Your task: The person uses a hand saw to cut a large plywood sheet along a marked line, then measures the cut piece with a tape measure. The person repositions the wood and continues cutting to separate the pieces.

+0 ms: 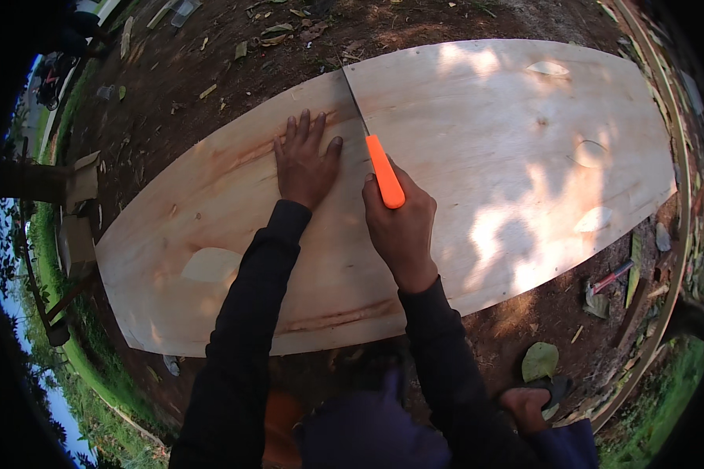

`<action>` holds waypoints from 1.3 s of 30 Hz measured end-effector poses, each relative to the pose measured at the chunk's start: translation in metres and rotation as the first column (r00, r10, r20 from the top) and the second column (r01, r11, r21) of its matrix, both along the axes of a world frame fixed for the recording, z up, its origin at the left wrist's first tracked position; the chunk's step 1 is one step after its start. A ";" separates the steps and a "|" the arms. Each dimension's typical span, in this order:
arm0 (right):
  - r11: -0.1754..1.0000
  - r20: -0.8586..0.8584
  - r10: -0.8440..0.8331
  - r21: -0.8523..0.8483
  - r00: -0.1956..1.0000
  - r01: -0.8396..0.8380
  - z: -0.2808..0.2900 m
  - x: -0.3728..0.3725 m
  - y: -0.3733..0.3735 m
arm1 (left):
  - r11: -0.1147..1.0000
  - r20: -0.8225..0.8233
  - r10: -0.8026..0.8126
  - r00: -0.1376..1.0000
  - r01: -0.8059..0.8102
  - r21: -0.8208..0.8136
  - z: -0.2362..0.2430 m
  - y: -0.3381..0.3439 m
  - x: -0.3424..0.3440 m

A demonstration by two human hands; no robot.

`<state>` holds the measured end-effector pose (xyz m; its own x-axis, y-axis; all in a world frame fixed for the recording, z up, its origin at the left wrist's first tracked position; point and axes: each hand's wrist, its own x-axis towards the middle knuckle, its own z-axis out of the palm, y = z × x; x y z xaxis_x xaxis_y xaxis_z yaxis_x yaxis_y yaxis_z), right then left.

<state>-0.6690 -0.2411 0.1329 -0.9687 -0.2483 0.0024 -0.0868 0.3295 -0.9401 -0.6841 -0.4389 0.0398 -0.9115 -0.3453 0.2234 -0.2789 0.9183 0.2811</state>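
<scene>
Gripping the orange-handled saw (385, 173) in the right hand (401, 225), with fingers wrapped closed round the handle. Aiming its long axis away from the body and slightly left, over the middle of the plywood sheet (454, 148), roughly across the sheet's own left-to-right length. Resting the left hand (309, 166) open, flat and holding nothing, on the wood just left of the blade (356, 100).

Brown soil (152, 129) with scattered dry leaves (277, 30), broad green leaf (540, 362) lower right, clear plastic piece (184, 12), grass (94, 367) at left
</scene>
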 end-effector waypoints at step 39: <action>0.994 0.026 -0.022 -0.108 0.999 0.025 -0.001 0.072 0.049 | 0.994 0.011 0.024 1.000 -0.023 -0.104 -0.001 -0.005 0.004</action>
